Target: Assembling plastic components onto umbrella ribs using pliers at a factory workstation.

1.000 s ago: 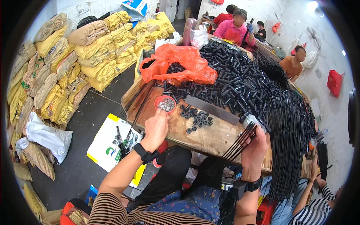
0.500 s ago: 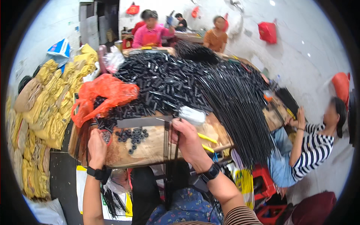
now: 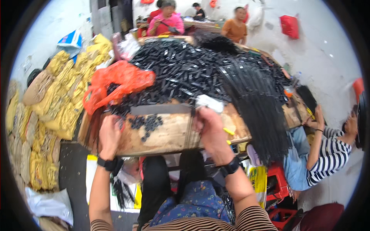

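Observation:
My right hand (image 3: 213, 133) is closed round a few thin black strands (image 3: 189, 129) that hang down over the table's near edge; motion blurs them. They lie close to the right end of a flat grey metal strip (image 3: 160, 109) at the table front. At the left, my left hand (image 3: 110, 135) is curled with thumb and fingers together beside a small red-rimmed round thing, mostly covered. Dark thin strands (image 3: 94, 134) hang next to that hand; whether it grips them is unclear. Between the hands lie several small black ring-like pieces (image 3: 148, 124).
A heap of black tube-like pieces (image 3: 177, 69) covers the wooden table (image 3: 165, 139). Long black strands (image 3: 254, 104) drape off its right side. A red plastic bag (image 3: 121, 81), a white bundle (image 3: 209, 102) and yellow-handled tool (image 3: 229, 131) lie nearby. Co-workers sit behind and at right.
The whole view has shifted, so the scene sits higher and further right. Both hands stay close to the metal strip and small rings. The co-worker in pink has lowered a raised hand.

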`<move>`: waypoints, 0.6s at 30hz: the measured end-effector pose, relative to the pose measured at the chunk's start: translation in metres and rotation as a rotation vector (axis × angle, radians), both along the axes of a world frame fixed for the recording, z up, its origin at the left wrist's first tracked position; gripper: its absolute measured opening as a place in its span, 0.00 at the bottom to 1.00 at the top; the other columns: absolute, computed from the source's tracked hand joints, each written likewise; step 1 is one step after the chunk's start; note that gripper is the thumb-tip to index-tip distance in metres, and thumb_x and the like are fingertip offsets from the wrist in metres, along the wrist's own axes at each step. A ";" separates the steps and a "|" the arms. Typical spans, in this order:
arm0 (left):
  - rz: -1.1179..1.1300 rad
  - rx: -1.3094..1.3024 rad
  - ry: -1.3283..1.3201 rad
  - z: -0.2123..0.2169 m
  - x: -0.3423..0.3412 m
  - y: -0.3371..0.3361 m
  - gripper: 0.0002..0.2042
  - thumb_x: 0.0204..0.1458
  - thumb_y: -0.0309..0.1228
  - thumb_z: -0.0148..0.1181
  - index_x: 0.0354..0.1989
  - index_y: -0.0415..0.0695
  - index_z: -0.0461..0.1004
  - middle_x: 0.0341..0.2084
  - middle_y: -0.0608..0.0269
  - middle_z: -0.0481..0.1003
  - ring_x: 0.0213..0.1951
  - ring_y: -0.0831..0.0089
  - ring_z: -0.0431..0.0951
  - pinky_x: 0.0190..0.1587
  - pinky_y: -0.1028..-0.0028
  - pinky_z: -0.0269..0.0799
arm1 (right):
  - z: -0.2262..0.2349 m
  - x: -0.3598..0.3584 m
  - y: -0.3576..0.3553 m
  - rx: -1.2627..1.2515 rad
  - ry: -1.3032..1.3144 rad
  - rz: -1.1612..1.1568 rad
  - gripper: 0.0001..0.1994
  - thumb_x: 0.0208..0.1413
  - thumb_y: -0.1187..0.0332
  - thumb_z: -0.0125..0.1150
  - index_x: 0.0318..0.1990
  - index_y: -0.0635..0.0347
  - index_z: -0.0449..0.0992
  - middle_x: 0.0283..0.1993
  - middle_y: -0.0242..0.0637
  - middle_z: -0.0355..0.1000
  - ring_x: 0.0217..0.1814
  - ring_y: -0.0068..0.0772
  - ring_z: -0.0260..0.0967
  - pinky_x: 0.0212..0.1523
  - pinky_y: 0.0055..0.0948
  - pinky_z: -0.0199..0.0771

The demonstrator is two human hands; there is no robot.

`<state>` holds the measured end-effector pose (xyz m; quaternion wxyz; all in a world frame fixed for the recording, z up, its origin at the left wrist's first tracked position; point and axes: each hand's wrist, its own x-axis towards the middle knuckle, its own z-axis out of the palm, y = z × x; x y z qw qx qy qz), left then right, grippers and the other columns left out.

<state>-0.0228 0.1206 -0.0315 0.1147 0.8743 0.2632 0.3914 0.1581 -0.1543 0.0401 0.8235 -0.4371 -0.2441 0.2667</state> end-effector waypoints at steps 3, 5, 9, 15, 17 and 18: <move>-0.107 -0.101 -0.132 0.015 0.009 -0.027 0.05 0.52 0.27 0.56 0.35 0.41 0.73 0.31 0.53 0.74 0.36 0.55 0.75 0.38 0.63 0.70 | 0.003 -0.001 0.000 -0.033 -0.002 -0.084 0.12 0.54 0.58 0.57 0.31 0.59 0.72 0.20 0.26 0.61 0.22 0.19 0.57 0.26 0.22 0.55; -0.183 -0.125 -0.187 0.022 0.017 -0.041 0.05 0.53 0.28 0.56 0.34 0.39 0.74 0.31 0.53 0.75 0.34 0.58 0.76 0.37 0.65 0.70 | 0.004 0.004 -0.007 -0.035 -0.023 -0.036 0.10 0.56 0.57 0.55 0.31 0.52 0.70 0.24 0.23 0.61 0.23 0.18 0.56 0.26 0.23 0.54; -0.208 -0.398 -0.087 0.020 0.020 -0.066 0.07 0.53 0.30 0.57 0.32 0.38 0.75 0.29 0.52 0.74 0.29 0.59 0.76 0.33 0.65 0.70 | 0.018 -0.012 0.002 -0.082 0.082 -0.111 0.10 0.56 0.56 0.57 0.35 0.49 0.70 0.29 0.20 0.64 0.27 0.16 0.60 0.30 0.21 0.57; -0.235 -0.311 0.096 0.006 0.015 -0.074 0.11 0.49 0.33 0.61 0.35 0.39 0.73 0.31 0.51 0.73 0.35 0.54 0.75 0.38 0.60 0.69 | 0.014 -0.006 0.005 -0.054 0.051 -0.010 0.10 0.56 0.56 0.56 0.35 0.50 0.70 0.29 0.21 0.66 0.29 0.16 0.62 0.30 0.20 0.59; -0.262 -0.288 0.200 0.004 0.015 -0.078 0.14 0.48 0.33 0.62 0.38 0.38 0.71 0.36 0.48 0.71 0.39 0.49 0.74 0.41 0.57 0.68 | 0.012 0.000 0.001 -0.037 0.059 -0.019 0.10 0.56 0.57 0.55 0.35 0.52 0.70 0.27 0.21 0.64 0.27 0.17 0.59 0.27 0.21 0.56; -0.270 -0.286 0.189 0.001 0.017 -0.079 0.14 0.48 0.33 0.62 0.38 0.38 0.71 0.36 0.48 0.71 0.39 0.49 0.74 0.41 0.57 0.68 | 0.008 0.003 -0.001 -0.037 0.047 -0.026 0.10 0.56 0.57 0.55 0.35 0.52 0.70 0.27 0.21 0.64 0.27 0.17 0.59 0.27 0.21 0.56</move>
